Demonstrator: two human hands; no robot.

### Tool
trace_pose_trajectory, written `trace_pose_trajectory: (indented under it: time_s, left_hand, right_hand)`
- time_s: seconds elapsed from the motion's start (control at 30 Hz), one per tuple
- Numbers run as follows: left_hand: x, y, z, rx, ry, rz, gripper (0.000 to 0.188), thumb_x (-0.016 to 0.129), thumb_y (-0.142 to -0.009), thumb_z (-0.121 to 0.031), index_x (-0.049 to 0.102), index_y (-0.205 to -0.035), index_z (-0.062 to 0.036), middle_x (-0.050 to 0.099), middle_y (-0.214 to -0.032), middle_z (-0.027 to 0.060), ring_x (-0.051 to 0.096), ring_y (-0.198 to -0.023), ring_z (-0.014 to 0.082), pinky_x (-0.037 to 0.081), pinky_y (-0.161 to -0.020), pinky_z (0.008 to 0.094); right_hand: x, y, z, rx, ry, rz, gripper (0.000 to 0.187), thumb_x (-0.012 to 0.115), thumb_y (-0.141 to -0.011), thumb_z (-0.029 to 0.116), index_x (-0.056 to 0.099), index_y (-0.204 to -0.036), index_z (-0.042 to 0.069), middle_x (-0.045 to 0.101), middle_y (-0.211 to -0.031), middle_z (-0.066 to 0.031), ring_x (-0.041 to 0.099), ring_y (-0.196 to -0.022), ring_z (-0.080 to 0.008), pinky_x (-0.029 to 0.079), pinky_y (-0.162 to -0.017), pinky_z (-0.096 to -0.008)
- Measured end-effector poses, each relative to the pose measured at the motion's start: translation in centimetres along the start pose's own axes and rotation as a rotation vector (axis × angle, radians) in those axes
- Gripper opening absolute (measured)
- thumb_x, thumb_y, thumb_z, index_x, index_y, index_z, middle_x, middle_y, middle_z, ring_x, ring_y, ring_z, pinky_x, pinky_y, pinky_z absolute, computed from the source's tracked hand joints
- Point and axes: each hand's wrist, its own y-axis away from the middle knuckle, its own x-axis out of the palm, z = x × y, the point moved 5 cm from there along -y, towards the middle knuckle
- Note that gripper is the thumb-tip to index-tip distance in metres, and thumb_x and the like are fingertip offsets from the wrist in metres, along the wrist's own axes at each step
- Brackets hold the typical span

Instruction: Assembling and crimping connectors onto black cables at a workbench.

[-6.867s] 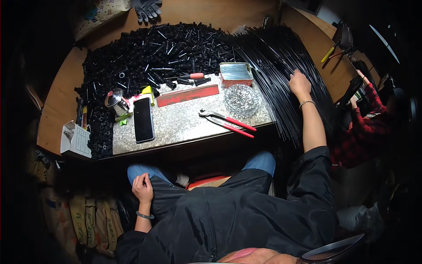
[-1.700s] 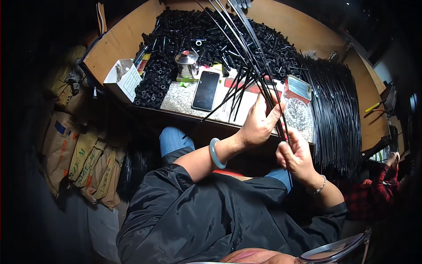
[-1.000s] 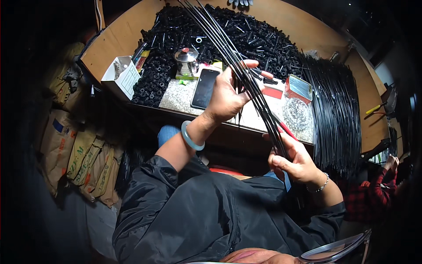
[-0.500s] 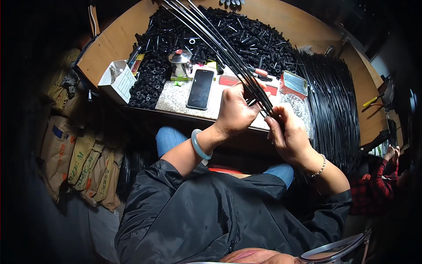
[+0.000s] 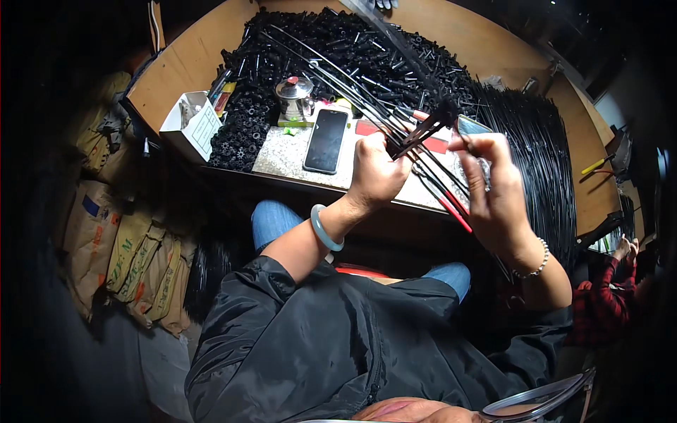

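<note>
Black rods (image 5: 423, 134) are clenched inside left hand (image 5: 379, 171), right hand (image 5: 498, 194) held beside them, pinch unclear; pale contents (image 5: 188, 113) seen in white box (image 5: 204, 134).

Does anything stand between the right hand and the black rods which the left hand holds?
Nothing visible stands between the right hand and the black rods in the left hand; blur hides whether they touch. The red-handled pliers lie lower in the picture, not between.
</note>
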Motion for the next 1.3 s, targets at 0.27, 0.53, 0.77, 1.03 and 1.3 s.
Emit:
trace_pose_trajectory:
  time_s: [0.27, 0.53, 0.77, 1.03, 1.3]
  left_hand:
    - [-1.4, 0.1, 2.7, -0.052, 0.011, -0.02, 0.02, 0.045, -0.08, 0.011, 0.06, -0.093, 0.0055, 0.064, -0.079, 0.0083, 0.061, -0.073, 0.0116, 0.05, -0.07, 0.0249]
    - [-2.5, -0.7, 2.4, -0.026, 0.259, -0.004, 0.033, 0.043, -0.089, 0.004, 0.046, -0.122, 0.004, 0.063, -0.093, 0.0088, 0.061, -0.081, 0.0138, 0.048, -0.081, 0.0271]
    - [-5.5, -1.2, 0.6, 0.123, 0.293, -0.017, 0.018, 0.046, -0.093, -0.004, 0.053, -0.109, -0.001, 0.062, -0.091, 0.0078, 0.059, -0.083, 0.0117, 0.047, -0.079, 0.0252]
    - [-9.6, -2.3, -4.2, 0.329, -0.051, -0.033, 0.055, 0.031, -0.065, 0.005, 0.047, -0.118, 0.0069, 0.063, -0.09, 0.0146, 0.059, -0.085, 0.0155, 0.045, -0.084, 0.0281]
    - [-7.3, -3.0, -4.2, 0.294, 0.178, 0.24, 0.064, 0.037, -0.065, -0.012, 0.041, -0.127, 0.0057, 0.058, -0.111, 0.0184, 0.057, -0.104, 0.0196, 0.046, -0.091, 0.0307]
  right_hand:
    - [-9.5, -1.7, 1.3, -0.065, -0.099, -0.344, 0.027, 0.047, -0.095, 0.021, 0.055, -0.116, 0.006, 0.054, -0.066, 0.0017, 0.04, -0.051, -0.0001, 0.031, -0.043, -0.0143]
    - [-19.9, 1.2, -4.7, 0.271, 0.118, -0.309, 0.032, 0.046, -0.096, 0.024, 0.054, -0.124, 0.013, 0.065, -0.082, 0.003, 0.041, -0.049, 0.0045, 0.031, -0.042, -0.0095]
    - [-13.5, 2.6, -7.3, 0.524, -0.16, -0.001, 0.026, 0.044, -0.097, 0.025, 0.06, -0.105, 0.006, 0.038, -0.059, 0.0111, 0.026, -0.045, 0.0038, 0.018, -0.037, -0.0135]
    - [-12.6, 3.2, -9.1, 0.666, -0.523, -0.114, 0.016, 0.049, -0.095, 0.02, 0.056, -0.102, 0.007, 0.047, -0.065, 0.0067, 0.032, -0.047, 0.0012, 0.024, -0.041, -0.0135]
    - [-5.8, 3.3, -7.2, 0.667, -0.665, 0.042, 0.012, 0.051, -0.093, 0.016, 0.055, -0.096, 0.005, 0.055, -0.068, 0.001, 0.045, -0.048, -0.0027, 0.036, -0.041, -0.0159]
